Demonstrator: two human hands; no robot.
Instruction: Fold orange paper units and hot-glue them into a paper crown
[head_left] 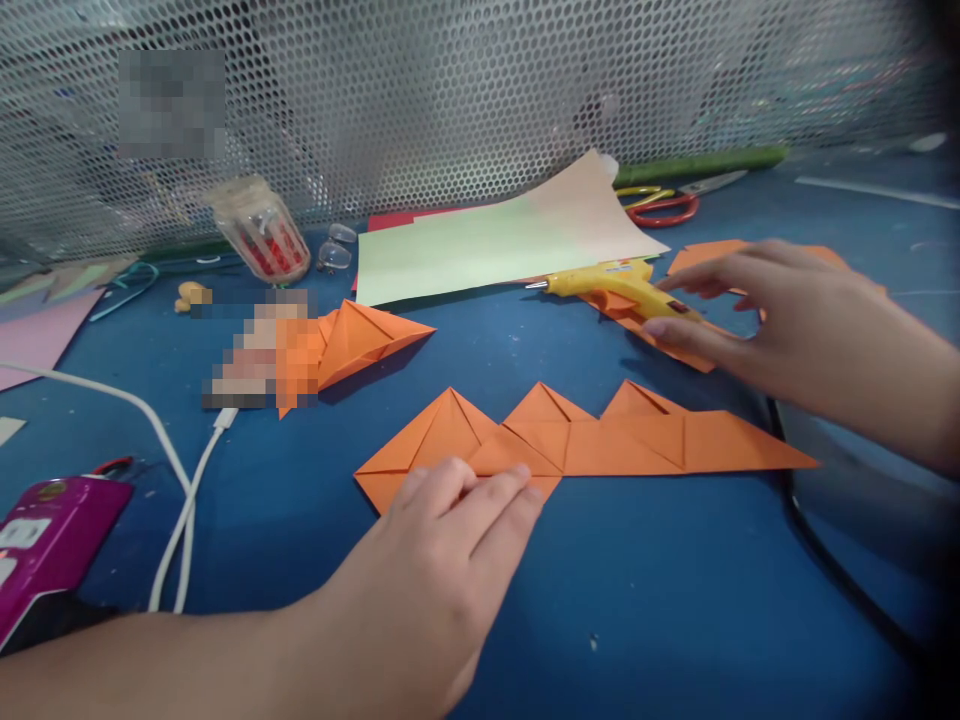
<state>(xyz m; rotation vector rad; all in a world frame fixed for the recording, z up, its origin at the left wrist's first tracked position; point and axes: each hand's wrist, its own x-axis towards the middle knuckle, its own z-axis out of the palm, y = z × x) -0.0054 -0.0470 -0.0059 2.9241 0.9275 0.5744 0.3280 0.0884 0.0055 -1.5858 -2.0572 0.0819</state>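
A long orange folded-paper strip [626,445] with several triangular points lies flat on the blue table. My left hand [450,570] rests on its left part, fingers stretched out and lying on the paper; its thumb is hidden. At the right, my right hand [757,310] is spread beside the handle of a yellow glue gun [600,280]. The thumb and fingers stand apart around the handle end; whether they touch it I cannot tell. The glue gun lies partly over another orange folded paper [675,345], which my right hand partly covers.
An orange folded piece [364,340] lies at left beside a blurred object with a white cable [191,480]. Behind are a jar [262,235], pale paper sheets [480,245] and scissors [664,208]. A purple device [67,525] sits left; a black cord [825,575] runs right.
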